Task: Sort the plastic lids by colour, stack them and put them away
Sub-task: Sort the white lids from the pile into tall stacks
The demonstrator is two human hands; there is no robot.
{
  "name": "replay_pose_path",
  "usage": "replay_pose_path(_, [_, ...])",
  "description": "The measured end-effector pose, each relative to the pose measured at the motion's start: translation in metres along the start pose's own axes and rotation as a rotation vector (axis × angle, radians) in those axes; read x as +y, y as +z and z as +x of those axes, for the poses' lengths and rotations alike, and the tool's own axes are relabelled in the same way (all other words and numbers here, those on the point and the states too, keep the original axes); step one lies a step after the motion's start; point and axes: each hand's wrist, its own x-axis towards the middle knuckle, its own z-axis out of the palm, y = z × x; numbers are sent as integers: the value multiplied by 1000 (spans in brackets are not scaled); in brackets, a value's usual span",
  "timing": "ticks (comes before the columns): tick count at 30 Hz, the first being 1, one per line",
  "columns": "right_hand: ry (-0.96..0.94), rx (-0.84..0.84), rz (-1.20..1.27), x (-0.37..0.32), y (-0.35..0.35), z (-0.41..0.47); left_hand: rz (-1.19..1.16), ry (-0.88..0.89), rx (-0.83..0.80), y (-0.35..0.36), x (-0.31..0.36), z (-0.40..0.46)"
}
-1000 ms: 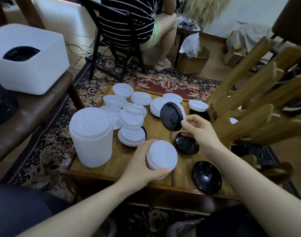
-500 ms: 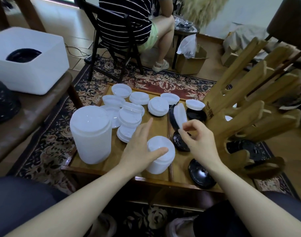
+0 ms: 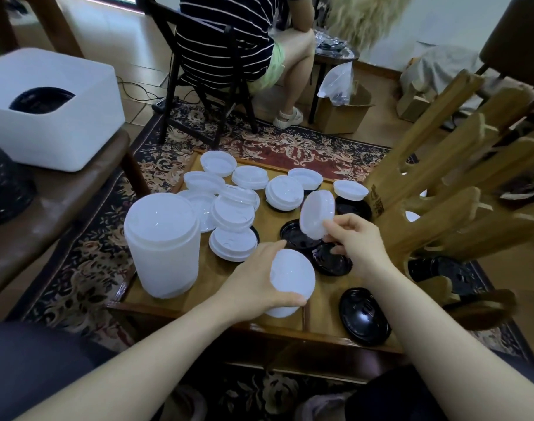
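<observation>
My left hand grips a short stack of white lids near the front of the low wooden table. Just above and to its right, my right hand pinches a single white lid, tilted on edge over two black lids. A tall stack of white lids stands at the table's left. Several loose white lids lie across the far half. Another black lid rests at the front right.
A white bin holding black lids sits on a brown bench at the left. A wooden rack crowds the table's right edge. A person sits on a black chair beyond the table; a cardboard box stands near them.
The black lid my right hand held went down on the table; that hand now holds up a white lid. My left hand lifted and tilted its white stack toward it.
</observation>
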Motion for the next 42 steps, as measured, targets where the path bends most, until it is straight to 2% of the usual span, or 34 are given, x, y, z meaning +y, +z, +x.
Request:
replay_pose_path(2, [165, -131, 319, -8, -8, -17, -51, 39, 79, 0, 5, -2])
replay_pose_path(4, [236, -278, 478, -11, -13, -36, -156, 66, 174, -1, 11, -2])
replay_pose_path(9, [222, -520, 405, -6, -8, -72, -321, 94, 168, -4, 15, -2])
replay_pose_path(13, [142, -556, 439, -4, -2, -81, -338, 125, 105, -12, 17, -5])
replay_pose_path(17, [113, -654, 491, -3, -3, -75, -324, 151, 112, -23, 21, -4])
replay_pose_path(19, [132, -635, 493, -4, -5, -69, -222, 193, 89, -29, 24, -6])
replay_pose_path(22, [132, -514, 444, -5, -6, -58, -74, 254, 8, -30, 25, -7])
replay_pose_path(25, [148, -407, 426, 2, -7, -52, -87, 244, -10, -24, 19, -7])
replay_pose_path(28, [224, -229, 423, 12, -6, -55, -130, 141, 7, -15, 6, -12])
replay_pose_path(30, [213, -148, 294, 19, -3, -57, -109, 96, -9, -6, -3, -16])
replay_pose_path(33, [98, -61, 37, 26, 1, -60, -137, 71, 36, 2, -14, -12])
replay_pose_path(36, [23, -108, -110, 32, 4, -57, -240, 25, 44, 5, -24, -8])
replay_pose_path(39, [-34, -240, -247, 38, 3, -47, -283, -1, 23, 6, -26, -8])
replay_pose_path(42, [-173, -393, -324, 34, 2, -43, -300, -7, 4, 4, -24, -6])
